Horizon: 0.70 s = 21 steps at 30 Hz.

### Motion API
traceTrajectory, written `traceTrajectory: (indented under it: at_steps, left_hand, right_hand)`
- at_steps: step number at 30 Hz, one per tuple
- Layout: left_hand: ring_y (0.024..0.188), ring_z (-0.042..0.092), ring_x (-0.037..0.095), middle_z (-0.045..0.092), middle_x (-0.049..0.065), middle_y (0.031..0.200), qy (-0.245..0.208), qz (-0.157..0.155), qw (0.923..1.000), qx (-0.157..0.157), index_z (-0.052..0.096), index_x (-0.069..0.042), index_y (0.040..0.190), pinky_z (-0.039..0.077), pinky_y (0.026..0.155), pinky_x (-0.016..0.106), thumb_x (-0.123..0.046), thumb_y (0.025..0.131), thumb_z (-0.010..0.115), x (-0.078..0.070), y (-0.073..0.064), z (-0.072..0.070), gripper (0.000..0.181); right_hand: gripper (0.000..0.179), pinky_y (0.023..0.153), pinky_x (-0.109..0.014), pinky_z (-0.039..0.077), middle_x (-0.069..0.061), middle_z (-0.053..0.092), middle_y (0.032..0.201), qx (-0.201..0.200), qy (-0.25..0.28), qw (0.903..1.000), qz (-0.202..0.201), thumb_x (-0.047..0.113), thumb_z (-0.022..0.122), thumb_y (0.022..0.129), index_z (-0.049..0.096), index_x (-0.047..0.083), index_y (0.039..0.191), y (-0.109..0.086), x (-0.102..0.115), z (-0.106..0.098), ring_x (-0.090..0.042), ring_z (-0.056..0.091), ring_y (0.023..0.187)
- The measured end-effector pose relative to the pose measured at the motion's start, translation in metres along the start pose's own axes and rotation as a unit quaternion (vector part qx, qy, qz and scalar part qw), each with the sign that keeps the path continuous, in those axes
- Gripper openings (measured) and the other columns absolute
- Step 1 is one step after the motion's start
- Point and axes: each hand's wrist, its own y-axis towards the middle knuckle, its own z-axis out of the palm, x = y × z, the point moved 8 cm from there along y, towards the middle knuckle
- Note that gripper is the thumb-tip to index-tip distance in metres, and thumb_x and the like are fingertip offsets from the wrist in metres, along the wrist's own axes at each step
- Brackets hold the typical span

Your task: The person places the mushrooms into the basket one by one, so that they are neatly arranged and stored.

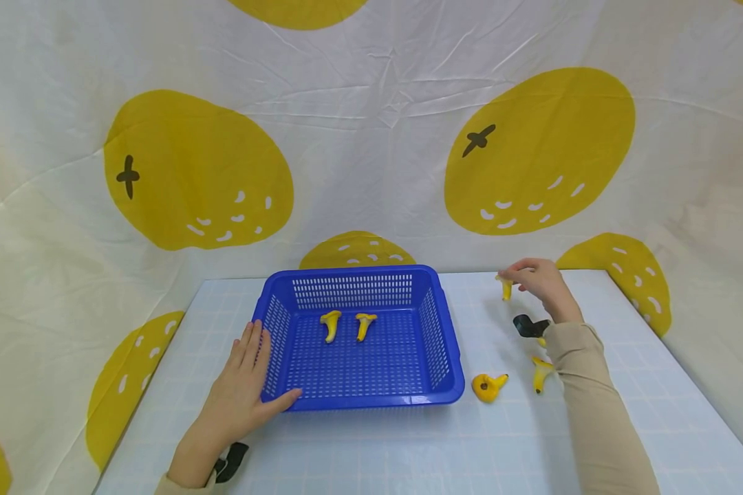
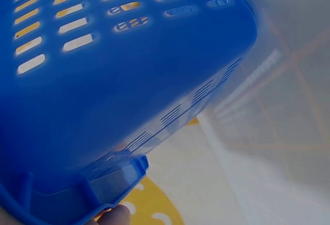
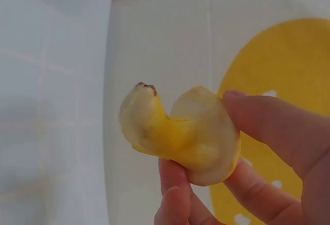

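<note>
My right hand pinches a yellow chanterelle mushroom by its cap, above the back right of the table. Its stem hangs down in the head view. My left hand lies with straight fingers along the left rim of a blue plastic basket, thumb at the front rim. The basket's slotted wall fills much of the left wrist view. Inside it lie two chanterelles, one left of the other.
Right of the basket lie a chanterelle and another beside the right sleeve. A further yellow piece is mostly hidden by the wrist and its dark camera. A patterned cloth hangs behind the table.
</note>
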Motion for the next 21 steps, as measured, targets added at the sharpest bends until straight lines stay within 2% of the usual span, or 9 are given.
traceTrajectory:
  at_steps: [5, 13, 21]
  left_hand:
    - [0.15, 0.003, 0.041, 0.007, 0.029, 0.161, -0.001, -0.002, 1.0, 0.002, 0.021, 0.013, 0.151, 0.0, 0.121, 0.044, -0.066, 0.084, 0.063, 0.0, 0.0, 0.0, 0.112]
    - [0.15, 0.003, 0.042, 0.005, 0.029, 0.161, 0.002, -0.007, 0.9999, 0.011, 0.016, 0.014, 0.152, 0.002, 0.121, 0.046, -0.067, 0.085, 0.062, 0.001, 0.001, 0.002, 0.115]
    - [0.15, 0.0, 0.04, 0.004, 0.03, 0.161, 0.002, -0.01, 0.9998, 0.016, 0.015, 0.014, 0.152, -0.003, 0.121, 0.042, -0.068, 0.086, 0.06, 0.002, 0.001, 0.002, 0.114]
  right_hand:
    - [0.055, 0.091, -0.05, 0.038, -0.019, 0.055, 0.121, -0.016, 0.008, 0.9998, -0.008, 0.049, 0.063, 0.094, 0.06, -0.001, 0.118, -0.001, 0.015, 0.001, -0.035, 0.049, 0.103]
    - [0.051, 0.089, -0.047, 0.039, -0.018, 0.058, 0.117, -0.035, 0.021, 0.9991, -0.013, 0.045, 0.064, 0.094, 0.063, -0.001, 0.116, 0.0, 0.041, 0.012, -0.034, 0.052, 0.098]
    - [0.049, 0.087, -0.042, 0.041, -0.02, 0.061, 0.115, -0.028, 0.045, 0.9983, -0.022, 0.042, 0.065, 0.094, 0.064, -0.002, 0.116, 0.0, 0.066, 0.026, -0.032, 0.054, 0.098]
